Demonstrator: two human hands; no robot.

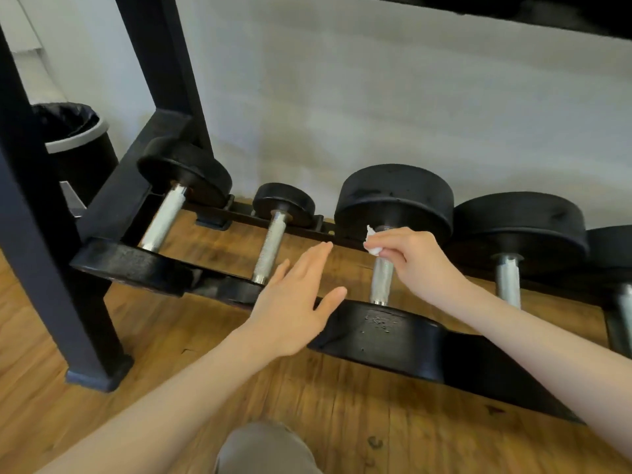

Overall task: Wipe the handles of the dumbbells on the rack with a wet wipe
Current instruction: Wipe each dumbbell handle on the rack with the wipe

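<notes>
Several black dumbbells with knurled silver handles lie across the lower tier of a black rack point(130, 265). My right hand point(413, 261) grips a crumpled white wet wipe point(373, 242) around the top of the third dumbbell's handle point(381, 282), just below its far weight head. My left hand point(294, 302) is flat with straight fingers, hovering between the second handle point(272, 248) and the third; its thumb lies by the near weight head point(379, 333). The first handle point(164, 217) is at the left, a fourth handle point(508, 280) at the right.
A black bin with a grey rim point(77, 140) stands behind the rack's left upright point(41, 234). The floor point(307, 405) is wood and a pale wall lies behind the rack. An upper shelf crosses the top right. My knee point(266, 449) shows at the bottom.
</notes>
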